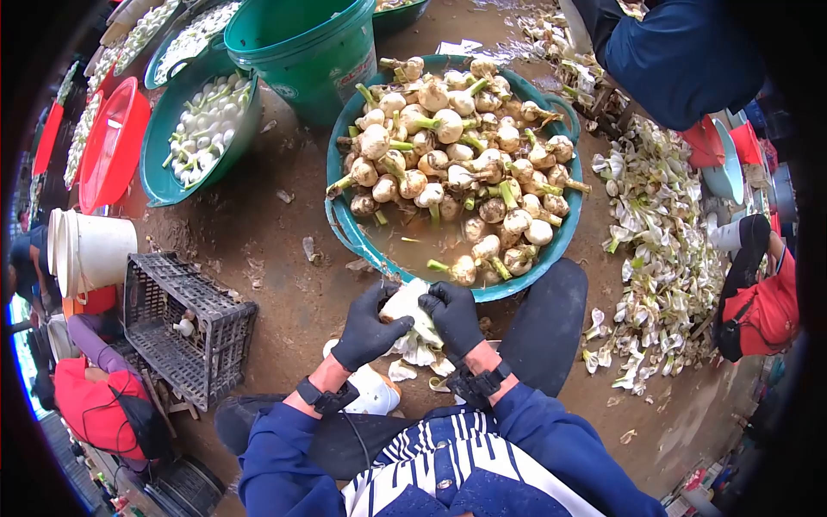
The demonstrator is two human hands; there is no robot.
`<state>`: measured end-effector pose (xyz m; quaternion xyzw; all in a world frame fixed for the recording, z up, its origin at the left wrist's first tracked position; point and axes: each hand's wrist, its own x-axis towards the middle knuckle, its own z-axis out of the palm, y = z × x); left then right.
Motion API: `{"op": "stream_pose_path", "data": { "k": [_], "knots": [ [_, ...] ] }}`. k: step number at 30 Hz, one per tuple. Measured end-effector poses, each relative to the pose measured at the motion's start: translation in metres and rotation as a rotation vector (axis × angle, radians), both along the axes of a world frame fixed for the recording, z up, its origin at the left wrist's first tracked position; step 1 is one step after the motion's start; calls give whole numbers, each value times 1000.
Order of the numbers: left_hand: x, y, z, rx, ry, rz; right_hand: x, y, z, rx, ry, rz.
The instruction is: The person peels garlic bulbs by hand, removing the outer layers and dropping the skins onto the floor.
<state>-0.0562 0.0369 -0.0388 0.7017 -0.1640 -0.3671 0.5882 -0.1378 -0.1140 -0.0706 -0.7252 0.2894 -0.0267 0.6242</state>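
Observation:
Black gloves cover both of my hands, held close together over my lap. My left hand (372, 329) is wrapped around a white garlic bulb (403, 302), thumb across its near side. The fingers of my right hand (453, 319) are closed against the bulb's other side, on pale green-white skin (425, 329) that hangs below it. Just beyond my hands stands a teal tub (338, 226) with muddy water and a heap of unpeeled garlic bulbs (448, 127) with cut green stems. Loose skins lie beneath my hands, near a partly hidden white container (372, 392).
A long pile of skins (659, 258) covers the ground at right. At left are a black crate (185, 327), white buckets (96, 250), a red basin (112, 146) and a green basin (155, 164) of peeled bulbs. A tall green bucket (301, 65) stands behind. Other people sit on both sides.

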Motion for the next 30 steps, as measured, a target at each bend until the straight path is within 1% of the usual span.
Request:
{"op": "stream_pose_path", "data": {
  "k": [1,2,3,4,6,8,10,11,12,14,15,16,17,18,20,23,26,27,30],
  "knots": [
    [1,1,1,-16,1,-36,-1,-2,-10,-1,20,-25],
    [0,0,4,-94,98,0,-2,-4,-18,-2,39,-51],
    [-2,-2,6,-172,194,37,-1,-7,-13,25,71,-93],
    [-4,-3,8,-251,292,73,1,-11,-11,-13,75,-89],
    [-2,5,1,-193,339,-7,2,-17,-9,-91,86,-82],
    [1,8,0,-138,382,-72,1,-21,-21,-182,54,-114],
    [3,8,3,-219,341,-81,0,-31,-30,-273,16,-155],
    [5,9,4,-259,319,-85,-2,-37,-32,-257,2,-234],
    [7,9,2,-226,233,-66,-3,-44,-26,-191,44,-257],
    [9,11,-6,-159,67,-27,-4,-50,0,-66,19,-187],
    [11,13,-6,-151,172,-3,-6,-54,14,6,-10,48],
    [11,12,-5,-139,174,14,-8,-56,28,78,-40,283],
    [12,9,-2,-128,175,29,-7,-56,40,82,-38,499],
    [13,8,1,-116,176,41,-6,-48,51,27,-136,501],
    [13,5,5,-67,57,-14,4,-36,60,-240,-220,421],
    [11,2,7,-31,-78,-78,10,-19,56,-342,-232,363],
    [9,2,8,6,-203,-100,10,-13,54,-469,-216,402],
    [9,2,7,8,-229,-110,10,-12,53,-498,-246,388],
    [8,3,5,30,-292,-147,10,-11,57,-705,-268,474]
  ]
}}
